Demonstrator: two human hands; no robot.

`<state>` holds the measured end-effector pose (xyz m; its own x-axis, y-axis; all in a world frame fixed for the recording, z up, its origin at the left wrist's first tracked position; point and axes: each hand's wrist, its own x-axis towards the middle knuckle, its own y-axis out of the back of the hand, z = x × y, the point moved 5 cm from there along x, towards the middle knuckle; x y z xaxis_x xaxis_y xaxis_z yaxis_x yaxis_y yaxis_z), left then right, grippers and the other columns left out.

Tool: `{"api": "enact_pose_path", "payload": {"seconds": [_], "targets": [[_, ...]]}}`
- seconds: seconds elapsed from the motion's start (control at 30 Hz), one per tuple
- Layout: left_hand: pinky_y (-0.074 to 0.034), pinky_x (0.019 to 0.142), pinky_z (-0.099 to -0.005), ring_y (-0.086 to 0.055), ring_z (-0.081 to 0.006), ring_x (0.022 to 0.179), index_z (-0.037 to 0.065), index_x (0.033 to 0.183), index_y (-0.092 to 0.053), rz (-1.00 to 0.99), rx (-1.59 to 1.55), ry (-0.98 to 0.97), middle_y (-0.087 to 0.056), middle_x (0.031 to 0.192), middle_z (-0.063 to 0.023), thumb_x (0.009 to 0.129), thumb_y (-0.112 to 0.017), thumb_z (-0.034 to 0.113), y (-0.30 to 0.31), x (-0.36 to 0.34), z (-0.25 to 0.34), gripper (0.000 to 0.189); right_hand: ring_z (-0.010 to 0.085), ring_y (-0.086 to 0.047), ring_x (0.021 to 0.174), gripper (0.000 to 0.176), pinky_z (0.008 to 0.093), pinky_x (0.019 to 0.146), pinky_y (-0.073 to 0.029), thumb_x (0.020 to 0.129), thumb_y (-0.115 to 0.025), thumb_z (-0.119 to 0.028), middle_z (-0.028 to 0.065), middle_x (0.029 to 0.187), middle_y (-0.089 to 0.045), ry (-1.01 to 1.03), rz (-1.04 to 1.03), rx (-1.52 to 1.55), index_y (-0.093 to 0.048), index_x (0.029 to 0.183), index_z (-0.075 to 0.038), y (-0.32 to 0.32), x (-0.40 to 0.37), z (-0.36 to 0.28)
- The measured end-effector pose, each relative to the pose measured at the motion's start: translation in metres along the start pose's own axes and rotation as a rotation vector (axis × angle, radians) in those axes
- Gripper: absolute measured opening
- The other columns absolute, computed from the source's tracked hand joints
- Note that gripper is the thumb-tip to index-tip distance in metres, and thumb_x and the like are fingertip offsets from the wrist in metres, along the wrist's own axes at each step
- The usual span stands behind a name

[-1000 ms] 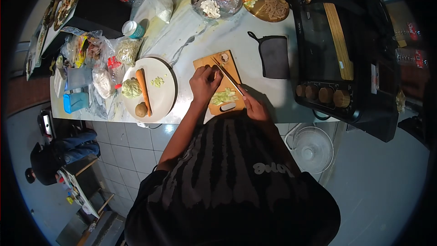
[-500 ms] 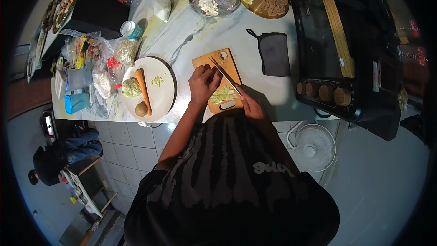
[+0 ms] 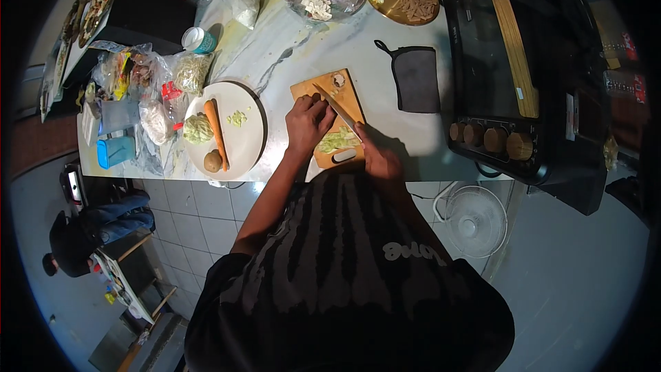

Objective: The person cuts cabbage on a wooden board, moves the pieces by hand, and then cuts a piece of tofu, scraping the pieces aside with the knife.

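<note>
A wooden cutting board [image 3: 350, 100] lies on the marble counter with pale green chopped vegetable [image 3: 338, 140] on its near half. My right hand [image 3: 381, 158] is wrapped round the handle of a knife [image 3: 337, 105], whose blade points up and left across the board. My left hand [image 3: 306, 120] rests on the board's left side, fingers curled beside the blade; what they hold is hidden. A small pale piece [image 3: 339, 80] sits near the board's far edge. To the left, a white plate [image 3: 249, 131] bears a carrot [image 3: 215, 127], a potato [image 3: 213, 160] and cut greens [image 3: 198, 129].
Two metal plates of cut food [image 3: 293, 1] [image 3: 434, 10] stand at the back. A dark cloth pouch [image 3: 416, 80] lies right of the board, beside a black oven [image 3: 485, 62]. Bags and bottles crowd the left. A person [image 3: 72, 244] is at the far left.
The knife and my right hand have shifted slightly, the blade tip now a little further left. My left hand stays nearly in place, its fingers still curled.
</note>
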<state>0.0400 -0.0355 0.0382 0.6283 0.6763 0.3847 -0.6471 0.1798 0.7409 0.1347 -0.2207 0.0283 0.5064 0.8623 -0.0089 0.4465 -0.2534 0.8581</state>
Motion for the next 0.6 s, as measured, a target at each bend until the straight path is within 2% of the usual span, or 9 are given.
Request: {"api": "enact_pose_path", "payload": {"seconds": [0.1,0.23,0.3,0.33,0.4,0.43,0.5,0.53,0.6], "targets": [[-0.052,0.063,-0.0383,-0.061,-0.0262,0.074,0.006,0.085,-0.073,0.038,0.018,-0.036,-0.065,0.083,-0.0066,0.079,-0.077,0.013,0.002,0.000,0.004,0.009,0.0207,-0.059,0.050,0.044,0.0350,0.056,-0.052,0.103,-0.056,-0.025,0.0052,0.075,-0.067,0.042,0.046,0.056,-0.054,0.147,-0.030,-0.006,0.000,0.007],[-0.053,0.064,-0.0378,-0.062,-0.0260,0.076,0.007,0.087,-0.074,0.025,0.024,-0.024,-0.067,0.086,-0.0067,0.079,-0.077,0.012,0.002,-0.001,0.006,0.010,0.0260,-0.062,0.053,0.044,0.0371,0.057,-0.053,0.104,-0.054,-0.026,0.0101,0.080,-0.070,0.015,-0.022,0.070,-0.053,0.147,-0.031,-0.011,0.011,0.007],[-0.053,0.064,-0.0372,-0.063,-0.0259,0.077,0.007,0.088,-0.074,0.020,0.037,-0.033,-0.067,0.087,-0.0071,0.079,-0.077,0.012,0.003,0.002,0.007,0.011,0.0461,-0.065,0.075,0.043,0.0513,0.065,-0.053,0.105,-0.047,-0.022,0.0199,0.108,-0.069,0.003,-0.115,0.286,-0.050,0.149,-0.025,-0.010,0.015,0.008],[-0.053,0.064,-0.0372,-0.063,-0.0259,0.077,0.007,0.088,-0.074,0.030,0.040,-0.035,-0.067,0.087,-0.0071,0.079,-0.077,0.012,0.003,0.002,0.007,0.011,0.0461,-0.065,0.075,0.043,0.0513,0.065,-0.053,0.105,-0.047,-0.022,0.0199,0.108,-0.069,0.012,-0.111,0.284,-0.050,0.149,-0.025,-0.013,0.015,0.013],[-0.053,0.065,-0.0372,-0.063,-0.0262,0.078,0.007,0.088,-0.074,0.036,0.044,-0.005,-0.068,0.088,-0.0073,0.079,-0.077,0.013,0.002,0.000,0.005,0.011,0.0484,-0.064,0.078,0.045,0.0538,0.067,-0.051,0.106,-0.047,-0.022,0.0214,0.110,-0.067,0.216,0.138,0.429,-0.048,0.150,-0.024,-0.001,0.018,0.008],[-0.054,0.066,-0.0378,-0.064,-0.0273,0.079,0.007,0.088,-0.074,0.026,0.042,0.022,-0.068,0.089,-0.0077,0.079,-0.077,0.014,0.001,0.000,0.004,0.012,0.0484,-0.064,0.078,0.045,0.0538,0.067,-0.051,0.106,-0.047,-0.022,0.0214,0.110,-0.067,0.221,0.140,0.432,-0.048,0.150,-0.024,0.002,0.021,0.004],[-0.054,0.067,-0.0384,-0.064,-0.0279,0.079,0.006,0.088,-0.074,0.029,0.038,0.009,-0.068,0.089,-0.0079,0.080,-0.077,0.015,0.000,0.001,0.002,0.012,0.0494,-0.064,0.079,0.046,0.0552,0.068,-0.051,0.105,-0.047,-0.022,0.0229,0.110,-0.067,-0.039,-0.180,0.228,-0.045,0.151,-0.025,-0.009,0.019,0.005],[-0.054,0.067,-0.0390,-0.064,-0.0285,0.080,0.006,0.088,-0.074,0.034,0.031,-0.011,-0.068,0.089,-0.0082,0.080,-0.076,0.016,0.002,0.000,0.004,0.013,0.0494,-0.064,0.079,0.046,0.0552,0.068,-0.051,0.105,-0.047,-0.022,0.0229,0.110,-0.067,-0.038,-0.185,0.236,-0.045,0.151,-0.025,-0.012,0.011,0.005],[-0.053,0.066,-0.0403,-0.063,-0.0293,0.079,0.005,0.087,-0.073,0.026,0.026,0.018,-0.066,0.084,-0.0088,0.082,-0.075,0.015,0.005,0.001,0.007,0.012,0.0425,-0.067,0.069,0.047,0.0513,0.063,-0.052,0.103,-0.053,-0.023,0.0142,0.110,-0.071,0.055,-0.041,0.193,-0.048,0.150,-0.029,-0.009,0.014,0.009]]}}
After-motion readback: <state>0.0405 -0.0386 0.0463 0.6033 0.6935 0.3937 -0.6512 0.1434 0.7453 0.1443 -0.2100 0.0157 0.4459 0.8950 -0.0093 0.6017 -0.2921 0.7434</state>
